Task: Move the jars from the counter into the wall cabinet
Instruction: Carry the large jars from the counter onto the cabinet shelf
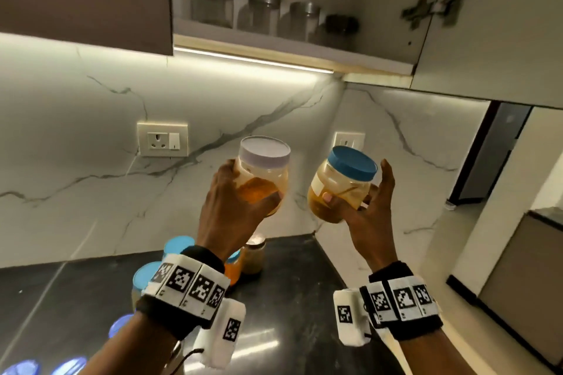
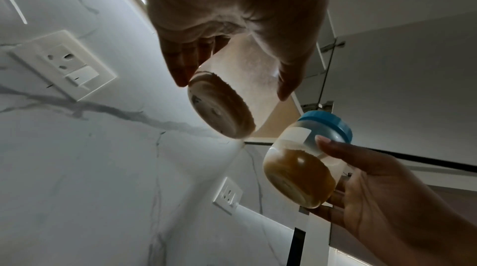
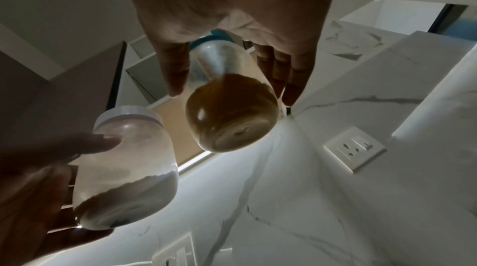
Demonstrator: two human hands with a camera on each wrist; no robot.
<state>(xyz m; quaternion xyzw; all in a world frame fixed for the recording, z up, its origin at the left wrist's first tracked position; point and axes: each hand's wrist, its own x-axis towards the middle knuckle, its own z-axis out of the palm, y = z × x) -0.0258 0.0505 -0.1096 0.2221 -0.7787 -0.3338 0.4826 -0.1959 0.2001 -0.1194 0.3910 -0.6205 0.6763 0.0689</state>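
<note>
My left hand (image 1: 240,192) grips a clear jar with a white lid (image 1: 264,167), part full of orange powder, raised above the counter. My right hand (image 1: 362,201) grips a clear jar with a blue lid (image 1: 342,183), holding yellow-brown powder and tilted left. Both jars hang side by side below the open wall cabinet (image 1: 292,49). In the left wrist view the white-lid jar (image 2: 224,107) is seen from below, the blue-lid jar (image 2: 304,164) to its right. In the right wrist view the blue-lid jar (image 3: 232,111) sits between my fingers, the white-lid jar (image 3: 129,168) lower left.
Several steel-lidded glass jars (image 1: 262,11) stand on the cabinet shelf. Its door (image 1: 487,24) hangs open on the right. More jars with blue lids (image 1: 179,248) and a brown jar (image 1: 254,256) stand on the black counter (image 1: 289,313). A wall socket (image 1: 162,139) is on the marble backsplash.
</note>
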